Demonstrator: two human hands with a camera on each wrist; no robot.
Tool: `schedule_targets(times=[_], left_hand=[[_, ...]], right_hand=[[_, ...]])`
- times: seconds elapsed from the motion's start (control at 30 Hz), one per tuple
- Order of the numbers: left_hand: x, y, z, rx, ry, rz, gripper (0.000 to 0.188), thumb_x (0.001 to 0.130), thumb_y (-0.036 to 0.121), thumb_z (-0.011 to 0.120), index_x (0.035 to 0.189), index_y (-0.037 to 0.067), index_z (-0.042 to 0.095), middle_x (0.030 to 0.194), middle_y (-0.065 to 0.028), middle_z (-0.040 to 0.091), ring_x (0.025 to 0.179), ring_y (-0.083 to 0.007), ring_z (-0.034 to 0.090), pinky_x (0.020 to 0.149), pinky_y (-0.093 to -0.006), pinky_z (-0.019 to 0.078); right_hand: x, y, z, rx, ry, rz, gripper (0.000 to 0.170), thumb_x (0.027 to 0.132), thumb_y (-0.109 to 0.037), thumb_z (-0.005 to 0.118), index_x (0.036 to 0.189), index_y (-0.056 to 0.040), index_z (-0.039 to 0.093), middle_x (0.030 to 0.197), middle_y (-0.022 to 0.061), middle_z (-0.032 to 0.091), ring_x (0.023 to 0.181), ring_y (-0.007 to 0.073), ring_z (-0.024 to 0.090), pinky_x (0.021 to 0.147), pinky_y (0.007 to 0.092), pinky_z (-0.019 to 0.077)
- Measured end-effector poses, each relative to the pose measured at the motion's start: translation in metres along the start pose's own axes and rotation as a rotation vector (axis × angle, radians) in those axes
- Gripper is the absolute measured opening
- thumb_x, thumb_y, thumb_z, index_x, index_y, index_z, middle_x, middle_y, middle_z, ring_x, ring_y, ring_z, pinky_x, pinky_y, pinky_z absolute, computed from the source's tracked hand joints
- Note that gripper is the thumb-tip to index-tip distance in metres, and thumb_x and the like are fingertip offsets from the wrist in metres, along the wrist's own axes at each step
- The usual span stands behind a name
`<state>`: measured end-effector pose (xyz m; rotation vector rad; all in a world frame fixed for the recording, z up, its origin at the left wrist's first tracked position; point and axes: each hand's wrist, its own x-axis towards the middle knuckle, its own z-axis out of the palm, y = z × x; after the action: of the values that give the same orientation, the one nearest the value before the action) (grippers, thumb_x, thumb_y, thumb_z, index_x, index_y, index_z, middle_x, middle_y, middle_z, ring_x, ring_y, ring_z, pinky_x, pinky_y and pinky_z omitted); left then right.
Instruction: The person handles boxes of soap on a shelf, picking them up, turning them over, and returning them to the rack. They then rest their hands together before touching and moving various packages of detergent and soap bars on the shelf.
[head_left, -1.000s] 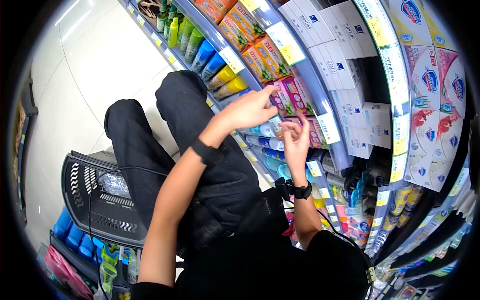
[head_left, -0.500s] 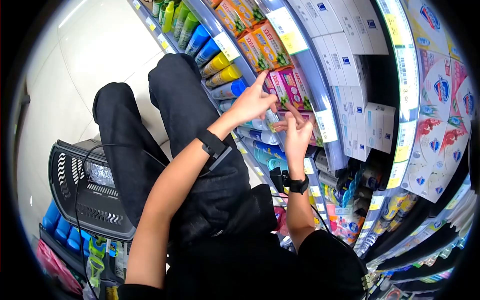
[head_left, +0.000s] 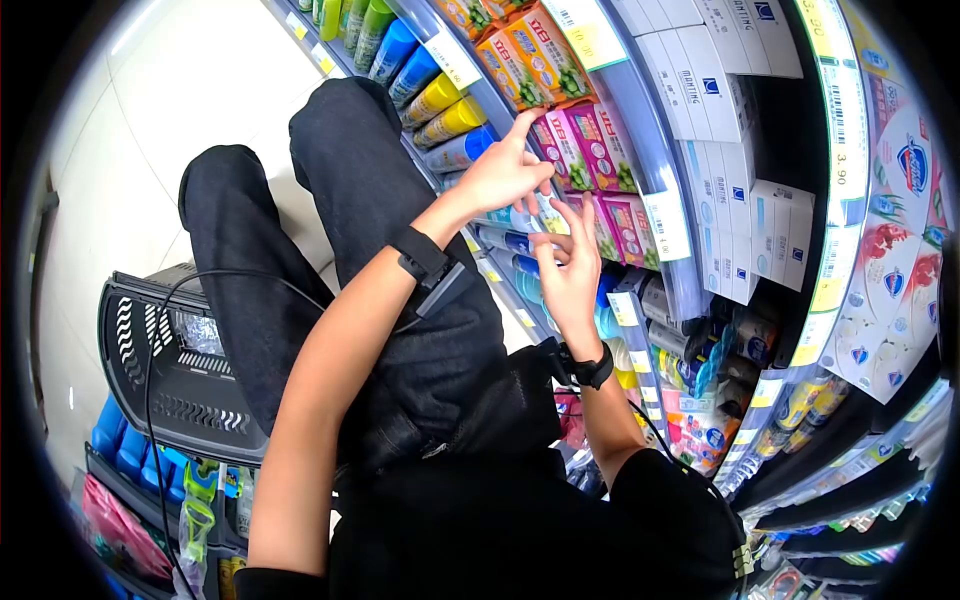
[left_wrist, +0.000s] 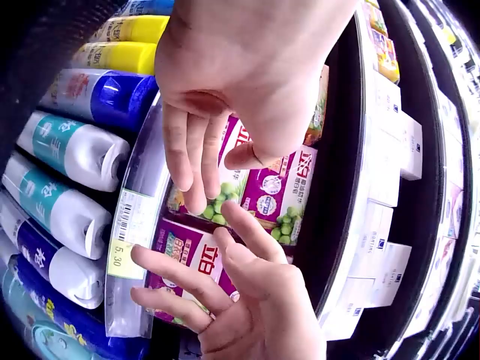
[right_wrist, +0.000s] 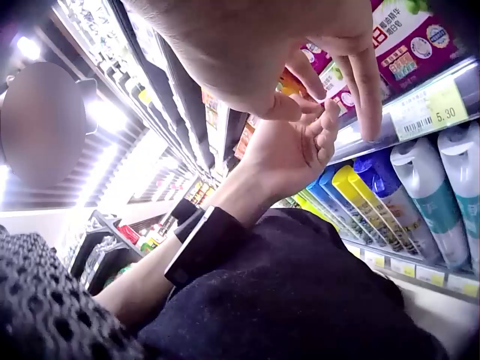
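Observation:
Purple-pink packs with green fruit pictures (head_left: 606, 145) lie on the shelf in the head view. Beside their left edge is my left hand (head_left: 502, 180), index finger extended, the other fingers loosely bent. My right hand (head_left: 572, 282) is just below it, fingers spread before the lower pink packs (head_left: 632, 228). In the left wrist view my left hand (left_wrist: 240, 67) hangs over the packs (left_wrist: 277, 191), with my right hand (left_wrist: 259, 304) below it. Neither hand holds anything. In the right wrist view my right hand (right_wrist: 262, 52) partly covers my left fingers; contact with the packs cannot be told.
Orange packs (head_left: 537, 58) lie above the pink ones, white boxes (head_left: 690, 85) to the right. Bottles (head_left: 450, 122) line the shelf at the left, behind a price-tag rail (head_left: 668, 222). A black basket (head_left: 185, 400) stands on the floor beside my legs.
The head view has shifted a little. My right hand has drawn slightly left and down from the packs, its fingers more raised. My left hand keeps its index finger extended near the upper pink packs.

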<state>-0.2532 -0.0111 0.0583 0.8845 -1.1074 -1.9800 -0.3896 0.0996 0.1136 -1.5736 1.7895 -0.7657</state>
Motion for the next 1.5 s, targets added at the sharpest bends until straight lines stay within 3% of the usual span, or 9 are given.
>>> schedule_targets(times=[0.3,0.43,0.47,0.6,0.8,1.2,1.3,1.33,1.5], left_hand=[[-0.006,-0.002,-0.001,0.063,0.008,0.024,0.086,0.084,0.008,0.058,0.156,0.008,0.009,0.079,-0.0108,0.068,0.058,-0.0178,0.066,0.05,-0.0283,0.0506],[-0.013,0.001,-0.007,0.081,0.004,0.011,0.085,0.085,0.008,0.058,0.156,0.008,0.011,0.08,-0.0096,0.069,0.059,-0.0167,0.066,0.05,-0.0285,0.0508],[-0.014,0.002,-0.008,0.1,0.007,0.011,0.085,0.085,0.008,0.058,0.156,0.009,0.012,0.08,-0.0093,0.069,0.059,-0.0162,0.065,0.051,-0.0283,0.0507],[-0.016,0.001,-0.006,0.164,-0.005,0.113,0.083,0.086,0.008,0.058,0.157,0.009,0.013,0.083,-0.0087,0.07,0.059,-0.014,0.064,0.053,-0.0274,0.0504],[-0.017,0.0,-0.005,0.03,0.018,0.161,0.078,0.088,0.007,0.057,0.156,0.008,0.018,0.084,-0.0086,0.068,0.059,-0.0124,0.061,0.054,-0.0266,0.0487],[-0.016,0.0,-0.006,0.099,0.095,0.348,0.073,0.088,0.002,0.056,0.154,0.015,0.026,0.08,-0.0022,0.063,0.064,-0.007,0.058,0.059,-0.0226,0.0467],[-0.015,-0.003,-0.005,0.086,0.088,0.334,0.075,0.088,0.002,0.056,0.155,0.018,0.025,0.081,-0.0019,0.064,0.065,-0.0066,0.058,0.06,-0.0225,0.0469],[-0.015,-0.003,-0.005,0.098,0.085,0.327,0.078,0.088,0.003,0.056,0.157,0.019,0.022,0.081,-0.0024,0.064,0.066,-0.0064,0.058,0.06,-0.0228,0.0472],[-0.015,-0.004,-0.006,0.118,0.059,0.318,0.084,0.09,0.004,0.056,0.16,0.022,0.014,0.082,-0.0038,0.067,0.065,-0.0073,0.058,0.06,-0.0239,0.0477]], right_hand=[[0.004,0.014,0.0,0.345,-0.044,0.003,0.033,0.086,0.006,0.058,0.119,0.0026,0.058,0.158,0.0291,0.016,0.083,0.0176,0.072,0.066,0.0267,0.0579],[0.004,-0.001,-0.007,0.327,-0.006,0.155,0.042,0.089,0.004,0.058,0.13,0.0026,0.046,0.151,0.0295,0.033,0.079,0.0191,0.072,0.063,0.027,0.0568],[0.006,0.003,-0.011,0.291,-0.006,0.11,0.059,0.091,0.003,0.056,0.144,-0.0005,0.03,0.147,0.0298,0.039,0.077,0.0211,0.072,0.063,0.0278,0.0573],[0.012,-0.004,-0.017,0.334,-0.011,0.11,0.076,0.096,0.0,0.049,0.154,-0.0081,0.0,0.146,0.0311,0.041,0.076,0.028,0.072,0.064,0.0313,0.0592],[0.009,-0.014,-0.017,0.308,0.076,0.099,0.077,0.099,-0.006,0.046,0.156,-0.007,-0.005,0.134,0.0303,0.054,0.072,0.0285,0.072,0.06,0.0313,0.0585],[0.018,-0.019,-0.017,0.448,0.074,0.106,0.068,0.099,-0.003,0.045,0.15,-0.0054,0.001,0.13,0.0279,0.057,0.068,0.0252,0.071,0.053,0.0283,0.0559],[0.021,-0.021,-0.017,0.421,0.107,0.09,0.057,0.099,-0.003,0.046,0.142,-0.0008,0.008,0.129,0.0272,0.057,0.067,0.0249,0.07,0.052,0.0272,0.0553],[0.021,-0.022,-0.016,0.428,0.14,0.101,0.039,0.098,-0.002,0.048,0.124,0.0031,0.02,0.128,0.0267,0.057,0.068,0.0241,0.07,0.052,0.0263,0.0543],[0.02,-0.027,-0.013,0.358,0.19,0.054,0.025,0.096,0.0,0.049,0.099,-0.0017,0.024,0.127,0.0263,0.057,0.068,0.0228,0.07,0.051,0.0255,0.0516]])
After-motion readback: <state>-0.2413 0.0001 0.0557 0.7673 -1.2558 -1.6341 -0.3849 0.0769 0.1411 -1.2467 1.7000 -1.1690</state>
